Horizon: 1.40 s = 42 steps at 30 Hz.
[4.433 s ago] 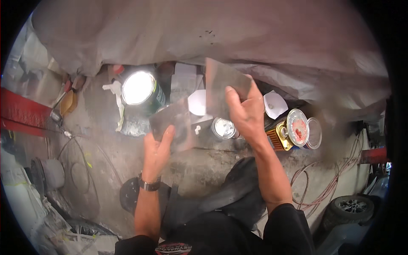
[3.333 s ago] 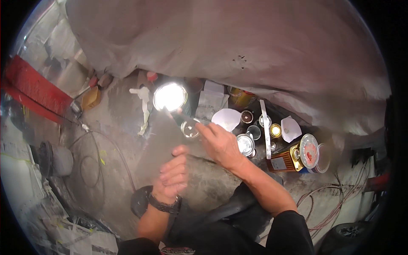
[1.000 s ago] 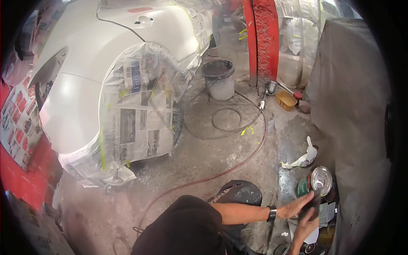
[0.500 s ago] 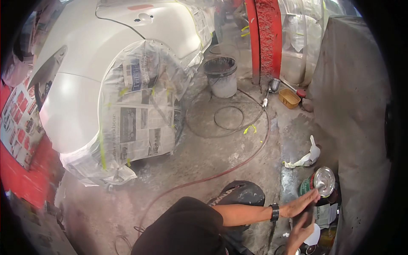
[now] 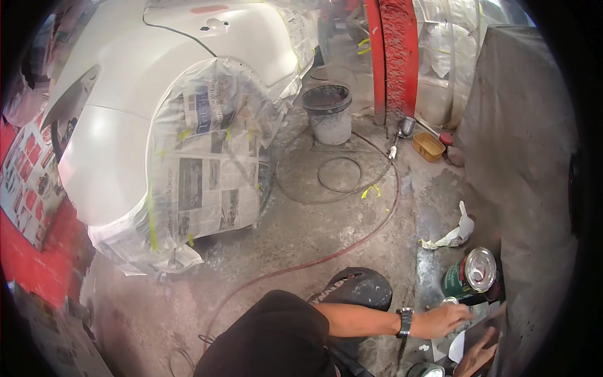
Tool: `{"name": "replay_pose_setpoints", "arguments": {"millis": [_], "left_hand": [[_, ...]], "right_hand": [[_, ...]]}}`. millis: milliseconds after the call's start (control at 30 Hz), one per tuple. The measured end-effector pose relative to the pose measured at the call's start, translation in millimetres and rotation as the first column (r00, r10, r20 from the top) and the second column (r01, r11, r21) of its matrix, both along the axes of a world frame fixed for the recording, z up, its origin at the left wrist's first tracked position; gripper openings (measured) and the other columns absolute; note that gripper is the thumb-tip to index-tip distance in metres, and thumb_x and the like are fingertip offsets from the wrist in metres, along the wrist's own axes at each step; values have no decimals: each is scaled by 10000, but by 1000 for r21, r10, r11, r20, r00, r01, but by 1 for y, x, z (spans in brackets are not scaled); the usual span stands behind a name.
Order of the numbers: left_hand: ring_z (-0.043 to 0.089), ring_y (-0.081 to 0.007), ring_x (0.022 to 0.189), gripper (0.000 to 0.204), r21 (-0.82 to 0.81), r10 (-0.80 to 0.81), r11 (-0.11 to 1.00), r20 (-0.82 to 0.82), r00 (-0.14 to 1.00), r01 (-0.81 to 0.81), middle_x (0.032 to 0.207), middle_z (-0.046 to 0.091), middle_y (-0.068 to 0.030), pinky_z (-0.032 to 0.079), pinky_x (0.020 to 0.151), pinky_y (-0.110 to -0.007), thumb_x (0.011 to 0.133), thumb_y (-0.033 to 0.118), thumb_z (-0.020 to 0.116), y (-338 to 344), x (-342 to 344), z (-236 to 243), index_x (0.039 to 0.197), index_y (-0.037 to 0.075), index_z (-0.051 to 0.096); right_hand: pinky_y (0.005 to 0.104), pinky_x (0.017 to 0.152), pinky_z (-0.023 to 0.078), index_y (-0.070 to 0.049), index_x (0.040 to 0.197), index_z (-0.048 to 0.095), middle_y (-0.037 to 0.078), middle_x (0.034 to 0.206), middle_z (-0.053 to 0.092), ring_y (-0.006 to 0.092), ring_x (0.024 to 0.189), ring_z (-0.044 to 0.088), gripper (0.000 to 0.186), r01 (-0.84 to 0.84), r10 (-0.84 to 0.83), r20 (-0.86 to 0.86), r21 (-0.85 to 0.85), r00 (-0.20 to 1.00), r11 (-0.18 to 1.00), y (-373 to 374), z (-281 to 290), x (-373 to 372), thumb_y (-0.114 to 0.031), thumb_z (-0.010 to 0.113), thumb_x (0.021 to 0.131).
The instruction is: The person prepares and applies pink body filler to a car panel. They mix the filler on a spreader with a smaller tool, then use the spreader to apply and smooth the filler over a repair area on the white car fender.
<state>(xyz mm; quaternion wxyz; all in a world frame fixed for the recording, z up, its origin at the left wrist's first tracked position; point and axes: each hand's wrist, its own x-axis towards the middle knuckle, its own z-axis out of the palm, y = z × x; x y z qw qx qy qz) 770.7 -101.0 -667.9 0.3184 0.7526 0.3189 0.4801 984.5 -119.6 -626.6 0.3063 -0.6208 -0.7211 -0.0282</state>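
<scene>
My left hand (image 5: 441, 320), a watch on its wrist, reaches over grey sheets (image 5: 480, 314) on the floor at the lower right. Its fingers are curled together; what they hold, if anything, is hidden. Beside it, nearer the picture's lower edge, my right hand (image 5: 476, 357) is open with its fingers stretched out. Between the hands lies a white piece (image 5: 457, 347). Just beyond my left hand stands a green and red tin (image 5: 468, 274) with a silvery lid. Another open-looking tin (image 5: 427, 371) is cut off by the lower edge.
A white car body (image 5: 119, 138) with a newspaper-masked wheel (image 5: 207, 169) fills the left. A hose (image 5: 301, 265) curves across the floor to a spray gun (image 5: 406, 128). A black bucket (image 5: 327, 113), red post (image 5: 398, 63), yellow tub (image 5: 428, 146) and grey-draped object (image 5: 521, 125) stand around.
My hands were close together beside the tin and have moved apart. My left hand has lowered over the grey sheets; my right has shifted right and down.
</scene>
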Motion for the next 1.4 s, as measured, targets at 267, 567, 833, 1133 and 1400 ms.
{"name": "replay_pose_setpoints", "arguments": {"millis": [267,567,833,1133,1400], "left_hand": [[602,-352,955,309,-89,-10,996,103,995,19,1022,598,-197,487,858,-423,985,74,496,-2,4,-5,1264,-39,569],[617,-382,918,283,-48,140,990,189,972,-133,991,601,-218,498,822,-424,998,114,515,12,-29,43,1234,-24,585],[615,-358,975,341,-98,30,995,133,991,-17,1023,596,-196,493,850,-413,992,77,524,14,-4,3,1314,-29,559],[603,-349,1007,341,-25,-77,997,51,996,78,1068,591,-176,498,845,-427,955,68,553,-21,6,19,1285,-11,576],[614,-443,923,266,-32,175,985,153,973,-172,1024,649,-230,505,828,-464,967,144,559,31,-19,29,1167,-21,617]], "right_hand": [[404,981,466,-52,1361,571,154,1286,625,298,1125,610,391,-14,21,143,-50,989,999,-8,-10,2,-242,556,1020],[378,1054,426,-82,1397,559,87,1363,596,264,1221,572,397,124,-90,229,-136,969,983,-9,-27,20,-258,497,1046],[355,1119,392,-110,1428,549,28,1432,571,234,1306,539,407,-130,201,196,-324,960,937,-29,-11,-3,-272,443,1070],[465,883,525,31,1357,541,233,1178,658,411,1017,651,404,425,-417,455,89,787,901,-17,-67,62,-90,606,977],[387,987,451,107,1253,597,215,1244,649,288,1092,607,430,-300,54,-599,-320,799,898,-46,-2,-33,-263,523,1047]]}}
